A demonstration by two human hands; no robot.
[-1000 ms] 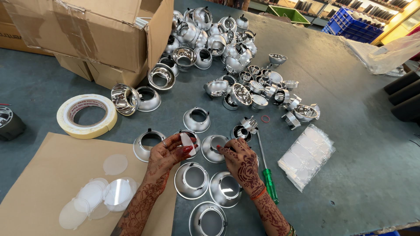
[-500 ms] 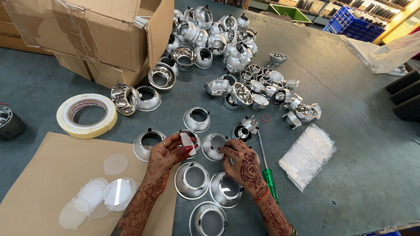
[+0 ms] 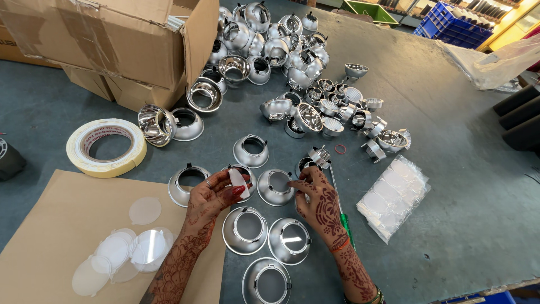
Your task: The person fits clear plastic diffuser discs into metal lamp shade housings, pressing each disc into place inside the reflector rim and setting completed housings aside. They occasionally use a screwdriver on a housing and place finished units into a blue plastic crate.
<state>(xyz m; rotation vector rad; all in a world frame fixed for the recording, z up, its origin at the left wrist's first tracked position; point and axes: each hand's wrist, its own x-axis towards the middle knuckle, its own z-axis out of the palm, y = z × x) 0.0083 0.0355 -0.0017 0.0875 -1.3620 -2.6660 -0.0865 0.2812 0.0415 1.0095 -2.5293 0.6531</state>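
Above the tabletop [image 3: 450, 186], my left hand [image 3: 211, 197] pinches a clear disc [image 3: 237, 183] that could slip; my right hand [image 3: 315, 197] fingertips steady a silver reflector [image 3: 275, 187].

An open brown cardboard box [image 3: 121, 42] stands at the upper left of the grey worktable [image 3: 450, 186], with a heap of shiny silver metal reflector cups [image 3: 281, 45] beside it. A wide roll of cream adhesive tape [image 3: 106, 147] lies flat near the left edge, above a flat brown cardboard sheet [image 3: 50, 225] bearing loose clear round plastic discs [image 3: 121, 253]. A green-handled screwdriver [image 3: 341, 211], a small red rubber ring [image 3: 340, 148] and a clear plastic bag of discs [image 3: 394, 197] lie to the right; blue plastic crates [image 3: 450, 25] stand at the far upper right.
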